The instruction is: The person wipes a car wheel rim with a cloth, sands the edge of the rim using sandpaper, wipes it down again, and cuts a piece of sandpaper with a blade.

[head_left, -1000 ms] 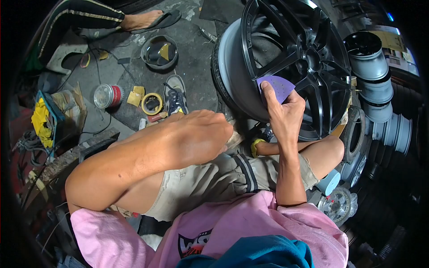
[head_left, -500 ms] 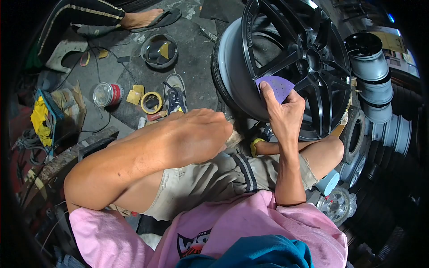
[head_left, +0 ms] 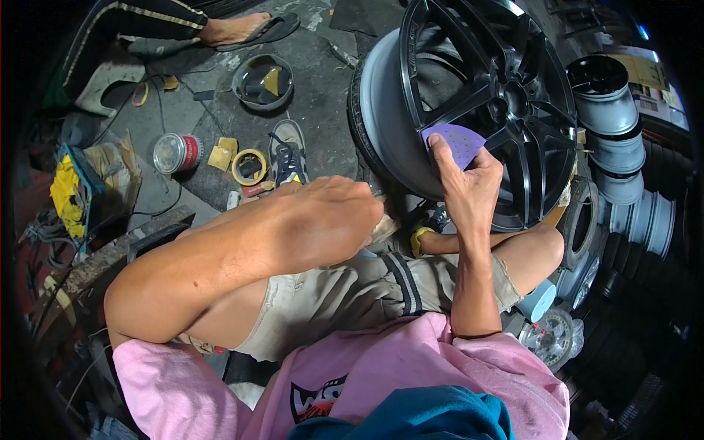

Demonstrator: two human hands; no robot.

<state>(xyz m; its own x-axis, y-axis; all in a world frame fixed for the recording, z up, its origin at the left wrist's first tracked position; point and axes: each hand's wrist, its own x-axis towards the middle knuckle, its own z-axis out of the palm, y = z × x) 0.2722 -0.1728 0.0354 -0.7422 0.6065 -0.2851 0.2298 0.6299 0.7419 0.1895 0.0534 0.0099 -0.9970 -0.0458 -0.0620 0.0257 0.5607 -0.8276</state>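
Note:
My right hand [head_left: 469, 176] pinches a folded purple sanding disc [head_left: 458, 144] with small holes, thumb on top. The disc lies against the rim edge and a spoke of a black alloy wheel [head_left: 517, 99]. This wheel stands tilted, its grey barrel [head_left: 385, 117] turned to the left, with a tyre [head_left: 357, 117] behind it. My left hand [head_left: 334, 220] hangs over my left knee, back of the hand up. Its fingers are bent down out of sight, so whether they hold anything is hidden.
A round basin [head_left: 262, 82] with dark pieces, a tin [head_left: 177, 153], a yellow tape roll [head_left: 249, 167] and sandpaper scraps [head_left: 223, 154] are on the floor. Another person's sandalled foot [head_left: 238, 31] is at upper left. Stacked grey wheels [head_left: 614, 114] stand at right.

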